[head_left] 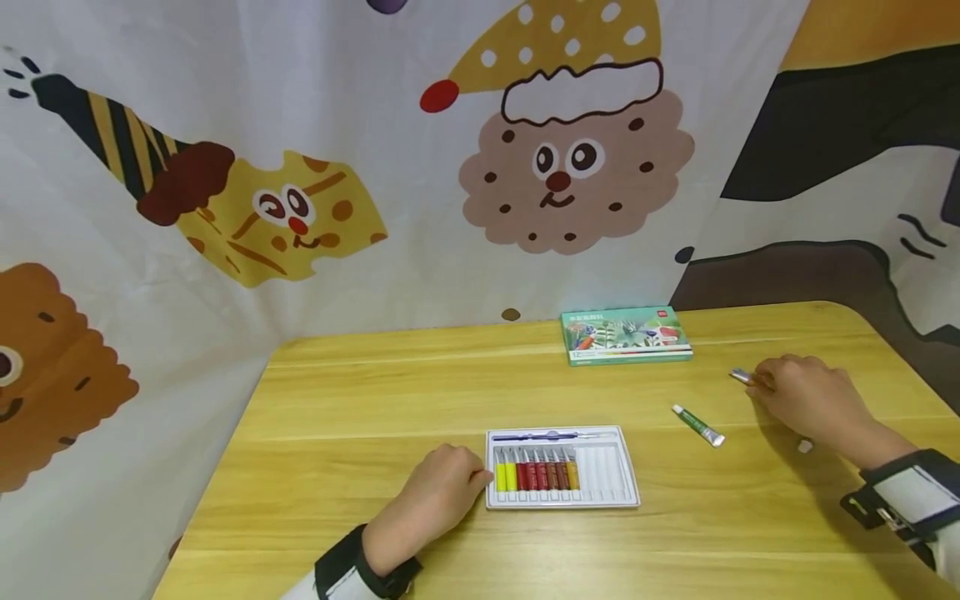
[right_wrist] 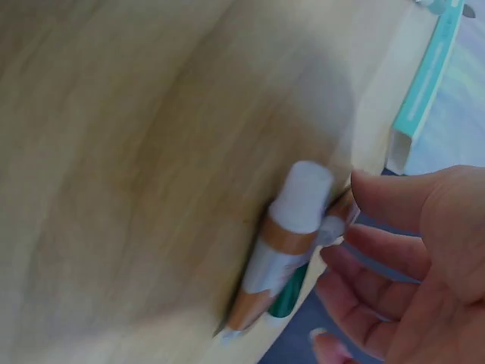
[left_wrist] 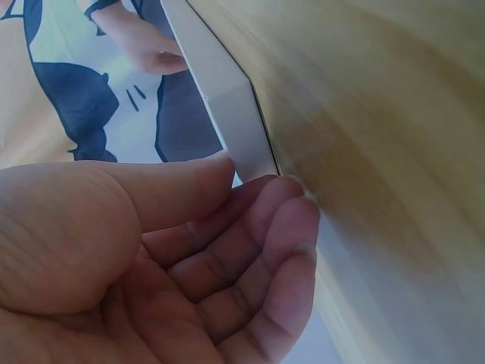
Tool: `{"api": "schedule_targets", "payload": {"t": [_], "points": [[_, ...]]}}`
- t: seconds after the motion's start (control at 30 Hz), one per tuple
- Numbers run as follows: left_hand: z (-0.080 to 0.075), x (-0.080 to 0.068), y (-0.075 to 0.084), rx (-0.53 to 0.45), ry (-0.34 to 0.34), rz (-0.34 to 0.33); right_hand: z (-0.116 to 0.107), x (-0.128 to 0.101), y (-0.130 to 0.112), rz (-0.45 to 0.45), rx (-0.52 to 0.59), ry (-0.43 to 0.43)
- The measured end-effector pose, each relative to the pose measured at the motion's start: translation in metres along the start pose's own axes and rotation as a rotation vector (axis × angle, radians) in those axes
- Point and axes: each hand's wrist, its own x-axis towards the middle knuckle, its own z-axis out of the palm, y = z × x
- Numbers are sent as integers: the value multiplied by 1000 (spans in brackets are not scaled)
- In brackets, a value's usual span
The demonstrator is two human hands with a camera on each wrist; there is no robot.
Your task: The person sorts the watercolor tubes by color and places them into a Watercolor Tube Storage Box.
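A white tray (head_left: 611, 475) holding several paint tubes (head_left: 536, 471) and a thin brush lies at the table's front centre. My left hand (head_left: 472, 479) sits at its left edge. In the left wrist view the thumb and fingertips of this hand (left_wrist: 258, 178) pinch the tray's corner (left_wrist: 235, 98). My right hand (head_left: 757, 383) is far right, over loose tubes, with one tube end (head_left: 741, 376) poking out. In the blurred right wrist view the right hand (right_wrist: 341, 220) has thumb and fingers around an orange-banded, white-capped tube (right_wrist: 292, 227) and a green one (right_wrist: 288, 299) on the table.
A green paint tube (head_left: 697, 425) lies between the tray and my right hand. A small white cap (head_left: 805, 446) sits near my right wrist. A green paint box (head_left: 626, 335) lies at the table's back edge against a cartoon-printed cloth backdrop (head_left: 300, 167). The wooden table (head_left: 375, 400) ends at right.
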Motion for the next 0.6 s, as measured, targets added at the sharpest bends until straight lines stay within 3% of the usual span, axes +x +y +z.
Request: {"api": "schedule_targets", "payload": {"t": [0.33, 0.43, 0.6], "points": [[0, 1, -1, 0, -10, -3, 0, 9, 7, 106, 143, -183], [0, 2, -1, -4, -14, -5, -3, 10, 4, 114, 182, -176], [0, 1, -1, -8, -22, -14, -6, 9, -14, 91, 231, -81]]}}
